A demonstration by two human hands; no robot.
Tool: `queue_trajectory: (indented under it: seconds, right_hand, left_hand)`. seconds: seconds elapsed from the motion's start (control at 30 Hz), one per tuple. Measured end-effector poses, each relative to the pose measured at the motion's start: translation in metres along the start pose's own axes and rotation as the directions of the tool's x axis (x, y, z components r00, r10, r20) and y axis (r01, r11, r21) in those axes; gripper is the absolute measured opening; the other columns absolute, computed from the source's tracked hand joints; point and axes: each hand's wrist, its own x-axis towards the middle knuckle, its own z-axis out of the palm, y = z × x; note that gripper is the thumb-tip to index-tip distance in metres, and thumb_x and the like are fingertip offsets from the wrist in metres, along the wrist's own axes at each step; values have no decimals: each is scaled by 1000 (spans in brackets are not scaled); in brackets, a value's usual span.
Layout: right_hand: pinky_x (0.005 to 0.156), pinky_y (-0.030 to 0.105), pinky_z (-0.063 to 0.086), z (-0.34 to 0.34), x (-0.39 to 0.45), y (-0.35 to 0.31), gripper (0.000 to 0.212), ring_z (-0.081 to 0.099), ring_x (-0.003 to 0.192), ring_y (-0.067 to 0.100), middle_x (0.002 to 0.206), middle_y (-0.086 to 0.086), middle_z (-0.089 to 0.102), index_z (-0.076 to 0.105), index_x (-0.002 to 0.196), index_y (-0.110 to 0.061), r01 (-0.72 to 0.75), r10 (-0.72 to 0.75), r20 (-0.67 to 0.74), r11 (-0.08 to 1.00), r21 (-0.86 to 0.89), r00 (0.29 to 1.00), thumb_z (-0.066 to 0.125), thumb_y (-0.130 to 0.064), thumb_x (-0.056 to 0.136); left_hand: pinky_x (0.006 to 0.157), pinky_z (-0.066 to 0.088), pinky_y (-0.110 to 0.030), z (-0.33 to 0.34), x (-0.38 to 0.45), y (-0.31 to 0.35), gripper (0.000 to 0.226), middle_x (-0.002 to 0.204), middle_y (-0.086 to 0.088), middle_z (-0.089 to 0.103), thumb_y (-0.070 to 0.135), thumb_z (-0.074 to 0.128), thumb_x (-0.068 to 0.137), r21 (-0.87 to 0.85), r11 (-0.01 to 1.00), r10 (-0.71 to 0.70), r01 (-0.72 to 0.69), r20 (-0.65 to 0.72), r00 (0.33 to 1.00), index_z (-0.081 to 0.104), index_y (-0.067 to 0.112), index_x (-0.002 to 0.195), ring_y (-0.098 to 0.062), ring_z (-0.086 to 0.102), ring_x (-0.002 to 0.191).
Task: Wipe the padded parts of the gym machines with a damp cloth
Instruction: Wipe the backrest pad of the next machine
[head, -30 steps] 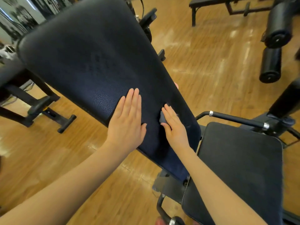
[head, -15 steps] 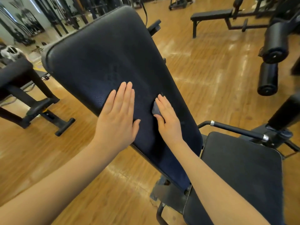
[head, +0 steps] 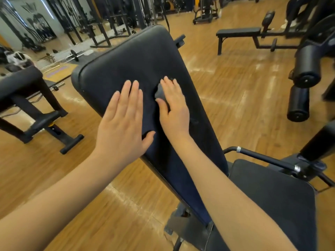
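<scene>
Cloth, a small dark grey folded pad (head: 159, 94), lies trapped between the right hand (head: 174, 107) and the dark navy padded backrest (head: 137, 58) of the gym machine, only its corner showing past the thumb and forefinger. That hand presses it with fingers nearly straight, thumb tucked along its edge, so it is pinned more than gripped. Just beside it, the left hand (head: 123, 122) rests flat and open on the same backrest, holding nothing and apparently steadying the tilted pad. The step in hand looks like wiping the backrest's middle, with the upper rounded end yet to be covered. To do it well, the palm should keep even pressure so the cloth does not bunch or slip out, the strokes should overlap and run to the piped edges, and the left hand should shift off each patch before the cloth reaches it. Below, the black square seat pad (head: 272, 192) sits by a black metal handle bar (head: 262, 156), and black roller pads (head: 304, 66) stand at the right above the wooden floor (head: 235, 98).
</scene>
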Motion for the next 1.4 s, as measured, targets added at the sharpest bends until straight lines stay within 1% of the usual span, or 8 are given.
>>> queue_trajectory:
  seconds: [0.13,0.3,0.5,0.77,0.87,1.0,1.23,1.4]
  right_hand:
    - [112,16,20,-4,-31,26,47,27,136,6,142,-9,38,43,138,-12,-108,108,-17,994,-16,994,49,-5,92]
    - [115,29,25,-28,-61,42,49,24,135,-4,144,-14,35,40,140,-19,-366,366,13,930,28,931,49,-4,94]
    - [113,15,16,-2,-45,7,48,23,139,9,143,-9,31,38,139,-10,9,-6,76,999,-41,997,45,-14,92]
    - [113,35,29,-27,-90,51,54,29,135,-1,144,-13,39,39,138,-25,-359,358,20,933,40,933,50,1,93]
    - [112,26,28,-25,-67,22,51,32,135,3,140,-12,41,40,137,-22,-255,262,-58,961,104,963,52,-1,92]
    - [113,25,24,-5,-46,4,52,27,139,13,143,-9,34,30,139,-17,7,-7,70,1000,1,998,48,-10,91]
    - [114,26,20,-20,-81,25,59,18,138,0,144,-20,23,23,140,-27,-148,168,145,979,-140,975,48,-1,93]
    - [109,16,17,-27,-88,6,53,14,140,1,152,-10,23,30,146,-18,-190,266,198,923,-333,943,44,-5,97]
  left_hand:
    - [119,-3,-44,5,-1,4,107,160,-25,6,72,30,84,46,999,10,-9,-11,1000,1,-7,150,-36,2,148]
    - [119,-2,-45,4,-1,2,107,160,-25,6,73,27,85,55,998,20,-18,-28,999,1,-8,150,-36,5,149]
    - [118,-6,-45,2,-2,3,105,159,-26,-4,71,17,86,36,999,23,-21,-57,998,-14,-10,146,-37,-2,149]
    - [118,-7,-46,4,-2,3,102,160,-24,0,69,20,89,15,1000,18,-17,-85,996,-12,-9,145,-37,0,149]
    - [118,-5,-45,4,-2,2,101,160,-25,1,68,21,88,-3,1000,17,-18,-83,996,-9,-8,147,-36,0,149]
    - [118,-5,-43,2,-3,1,100,160,-24,2,66,25,88,-31,999,37,-39,-74,997,-8,-7,146,-35,1,149]
    - [117,-11,-44,6,-8,0,96,161,-22,3,64,28,91,-47,997,59,-66,-144,988,-7,-6,146,-35,1,149]
    - [118,-8,-43,17,-30,1,87,160,-21,14,55,37,93,-155,981,88,-118,-186,979,5,-5,148,-33,10,149]
